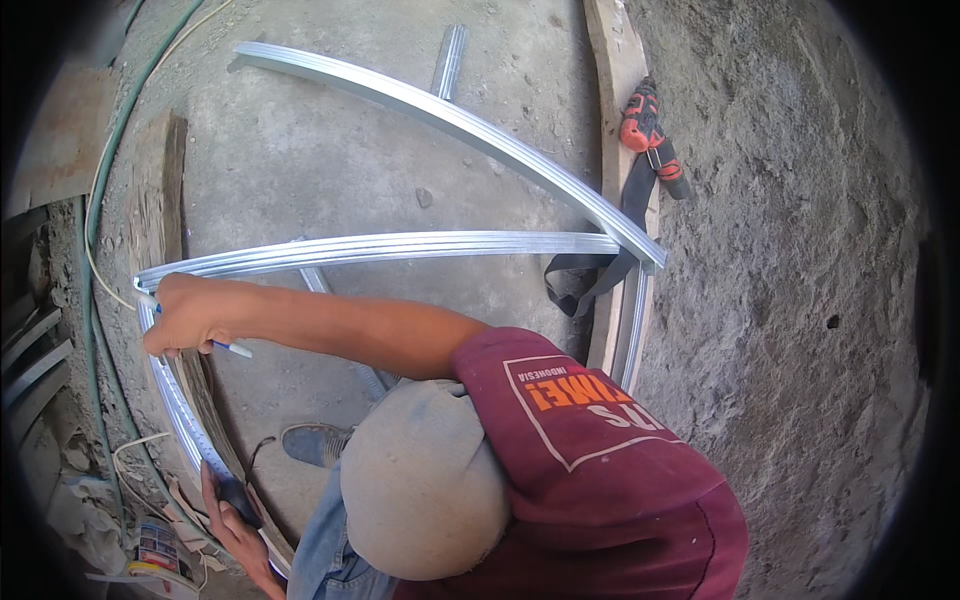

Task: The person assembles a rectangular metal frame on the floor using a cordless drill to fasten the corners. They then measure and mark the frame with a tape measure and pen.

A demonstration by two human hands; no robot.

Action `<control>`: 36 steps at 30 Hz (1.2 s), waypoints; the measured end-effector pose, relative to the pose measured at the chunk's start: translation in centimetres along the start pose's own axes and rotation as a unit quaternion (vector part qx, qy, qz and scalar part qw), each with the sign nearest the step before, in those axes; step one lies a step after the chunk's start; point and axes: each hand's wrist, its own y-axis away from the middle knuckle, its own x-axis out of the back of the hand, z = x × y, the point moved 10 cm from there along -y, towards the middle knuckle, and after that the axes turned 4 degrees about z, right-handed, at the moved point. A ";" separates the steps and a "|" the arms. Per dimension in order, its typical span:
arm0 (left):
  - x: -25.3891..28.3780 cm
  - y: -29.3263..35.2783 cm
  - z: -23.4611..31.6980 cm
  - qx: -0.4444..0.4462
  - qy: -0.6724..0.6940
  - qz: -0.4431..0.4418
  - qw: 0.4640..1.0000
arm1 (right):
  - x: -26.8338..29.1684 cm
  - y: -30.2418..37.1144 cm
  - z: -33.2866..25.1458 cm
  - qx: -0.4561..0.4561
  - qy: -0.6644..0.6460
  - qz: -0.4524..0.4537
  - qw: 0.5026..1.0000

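Neither my left hand nor my right hand is in view. A co-worker in a grey cap (425, 480) and maroon shirt (610, 470) crouches below me. One hand of theirs (185, 315) grips a blue-and-white pen (232, 349) at the left corner of a silver metal channel frame. Their other hand (232, 530), lower left, holds a dark object (238, 500), perhaps a tape measure, against the left channel (190, 425). A long channel (390, 246) runs right from that corner. It meets a slanting channel (480, 130) at the right.
A red-and-black cordless drill (645, 135) lies on the right wooden beam (610, 60), beside a black strap (585, 290). Another beam (165, 190) is at left. Green hoses (100, 200), scrap and a bucket (158, 545) line the left edge. Rough ground (790, 250) rises at right.
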 end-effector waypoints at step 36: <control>1.7 -8.9 3.1 0.034 -0.073 0.058 0.995 | 4.3 -5.0 -5.2 0.098 -0.062 -0.043 0.992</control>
